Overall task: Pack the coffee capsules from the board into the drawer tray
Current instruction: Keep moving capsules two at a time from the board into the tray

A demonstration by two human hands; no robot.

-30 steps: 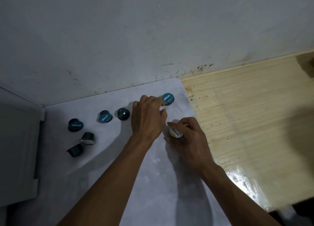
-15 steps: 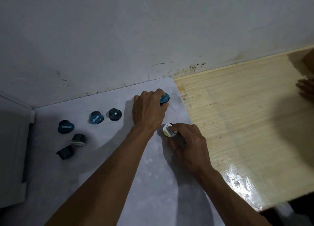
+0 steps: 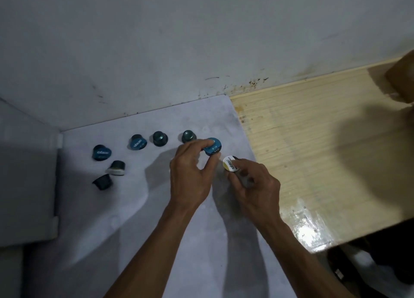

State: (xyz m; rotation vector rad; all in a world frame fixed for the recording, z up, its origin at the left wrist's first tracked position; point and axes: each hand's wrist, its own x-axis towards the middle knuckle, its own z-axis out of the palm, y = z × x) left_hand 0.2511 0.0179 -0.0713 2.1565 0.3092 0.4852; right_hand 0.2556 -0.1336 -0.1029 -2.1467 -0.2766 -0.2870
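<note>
While both hands work close together near the right edge of the white board, each has its own capsule. Left hand pinches a blue-lidded capsule btwn thumb and fingertips, lid tilted toward the camera and, as far as I can judge, just off the surface. Right hand is closed round a capsule w/ a white-and-yellow lid, lid facing up-left, body hidden in the fingers. The two capsules sit just beside each other, prob. so both can travel in one trip.

Six more capsules wait on the board. Two dark ones stand on their lids, just behind the left hand. Further left, two lie tipped w/ blue printed lids showing. Nearer the left edge, one is on its side w/ a pale lid and one dark capsule lies on its side.

Drawer tray: not clearly in view. A grey panel borders the board on the left; can't tell if it belongs to the drawer. Bare wooden tabletop lies to the right, wall behind.

Judgement: pick-up stage, early in the job, most capsules unpacked. Fingertip pinch on the rim looks light, so a slip is the risk. Tipped ones will likely need turning to sit right.
</note>
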